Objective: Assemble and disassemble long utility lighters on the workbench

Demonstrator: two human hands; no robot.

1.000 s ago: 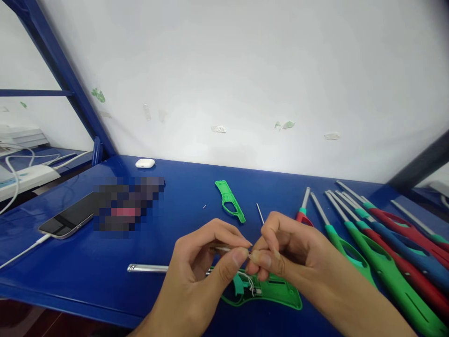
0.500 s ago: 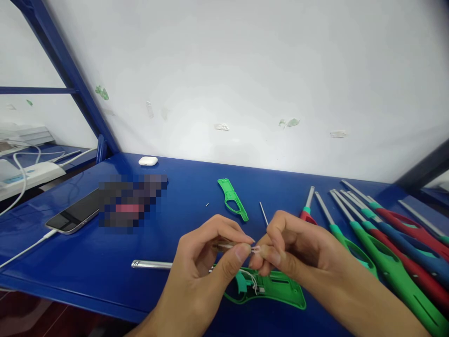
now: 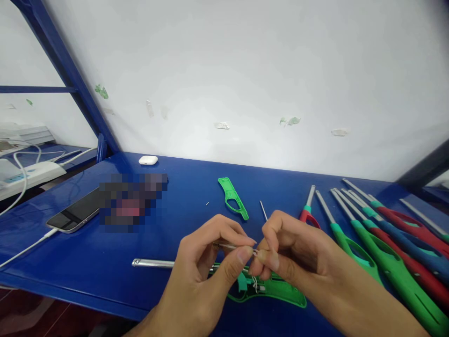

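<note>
Partly visible (between fingertips): slim piece

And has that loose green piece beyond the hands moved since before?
No, the green piece lies in the same spot, judged against the whitish wall patch.

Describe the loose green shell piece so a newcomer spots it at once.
Find the white wall, then the blue table in front of it. Look between the wall and the left hand: the green shell piece lies slanting, with an oval opening toward its nearer end. Unlike the green housing with white wires or the lighters with metal tubes, it is just a bare shell.
</note>
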